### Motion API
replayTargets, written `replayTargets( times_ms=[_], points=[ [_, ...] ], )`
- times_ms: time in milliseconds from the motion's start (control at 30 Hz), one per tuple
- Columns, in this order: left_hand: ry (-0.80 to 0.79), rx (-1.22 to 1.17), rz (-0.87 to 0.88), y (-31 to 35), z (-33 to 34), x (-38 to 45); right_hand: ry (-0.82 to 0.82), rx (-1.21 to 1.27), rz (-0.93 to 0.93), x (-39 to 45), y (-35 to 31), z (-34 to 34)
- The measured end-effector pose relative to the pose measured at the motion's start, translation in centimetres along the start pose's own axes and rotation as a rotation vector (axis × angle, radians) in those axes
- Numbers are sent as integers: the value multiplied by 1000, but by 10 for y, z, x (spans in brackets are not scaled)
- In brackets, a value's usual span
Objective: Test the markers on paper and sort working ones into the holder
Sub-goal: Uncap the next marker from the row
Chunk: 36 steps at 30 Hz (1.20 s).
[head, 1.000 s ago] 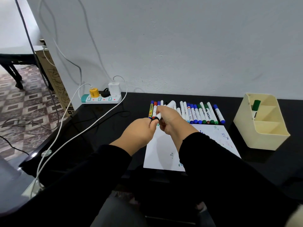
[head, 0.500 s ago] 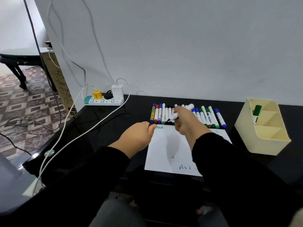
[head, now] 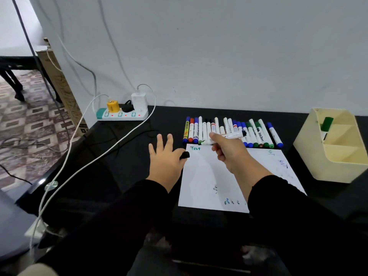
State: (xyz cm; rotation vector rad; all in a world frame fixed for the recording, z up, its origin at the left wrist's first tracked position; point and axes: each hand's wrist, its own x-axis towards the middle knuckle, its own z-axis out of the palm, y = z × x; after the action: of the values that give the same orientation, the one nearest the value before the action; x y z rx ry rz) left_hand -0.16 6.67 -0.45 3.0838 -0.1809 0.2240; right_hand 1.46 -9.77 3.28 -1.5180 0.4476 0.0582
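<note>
The right hand (head: 229,154) has its grip curled round an uncapped white marker (head: 227,137) held above the top edge of the paper (head: 201,176), while the left hand (head: 165,158) pinches the black cap (head: 185,155), its other fingers spread. Just behind lies the row of markers (head: 231,132) on the black worktop (head: 123,160). To the right stands the cream holder (head: 336,148) with one green marker (head: 326,124) inside.

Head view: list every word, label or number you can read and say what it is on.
"Test", in green ink, at the top left corner of the paper.
Faint blue scribbles at the paper's right edge: not legible.
Small marks near the paper's bottom edge: squiggles, not words.
Printed label on the yellow marker at the left end of the row: too small to read.
Script labels on the white markers: too blurred to read.
Cardboard box print: illegible.
</note>
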Motion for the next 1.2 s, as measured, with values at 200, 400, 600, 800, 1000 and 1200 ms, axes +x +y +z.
replayTargets(
  times_ms=[200,400,600,800,1000,1200],
  points=[
    [-135,-216,-36,-4,21,10,50,-189,-210,16,15,15],
    [-190,-307,-86,-5,25,15,40,-316,-333,29,31,25],
    [-178,-327,-77,-5,24,13,72,-354,-393,36,39,25],
    [-201,-306,-83,-4,23,14,77,-340,-394,35,38,26],
    [-187,-303,-87,-4,24,13,52,-493,-446,35,39,31],
    [-184,-312,-80,-5,24,12,84,-367,-409,35,38,27]
  ],
)
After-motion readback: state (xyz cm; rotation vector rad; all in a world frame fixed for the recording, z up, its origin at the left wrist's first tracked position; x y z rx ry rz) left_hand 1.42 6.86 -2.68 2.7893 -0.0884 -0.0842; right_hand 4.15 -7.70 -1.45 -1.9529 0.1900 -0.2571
